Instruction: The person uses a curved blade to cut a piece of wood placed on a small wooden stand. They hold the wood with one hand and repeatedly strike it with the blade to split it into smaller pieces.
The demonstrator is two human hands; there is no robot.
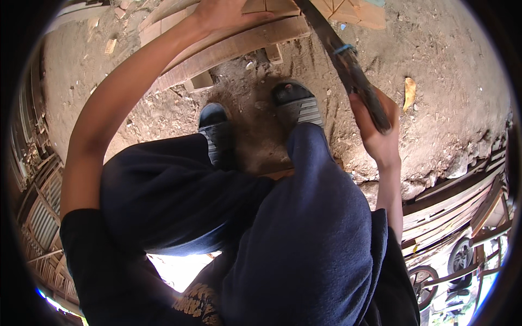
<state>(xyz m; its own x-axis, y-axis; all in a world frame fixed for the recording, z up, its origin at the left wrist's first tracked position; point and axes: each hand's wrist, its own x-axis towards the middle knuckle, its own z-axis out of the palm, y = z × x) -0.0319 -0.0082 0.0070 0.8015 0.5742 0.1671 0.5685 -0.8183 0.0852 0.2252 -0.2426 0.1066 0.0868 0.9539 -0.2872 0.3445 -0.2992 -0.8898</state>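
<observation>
Right hand (pixel 378 133), right of centre, is clenched around the dark handle of a long blade (pixel 340 54) whose axis runs up-left toward the top edge. At top centre the left hand (pixel 228 12) presses flat on the wooden plank (pixel 228 51), fingers partly cropped. The blade crosses just right of that hand.
</observation>
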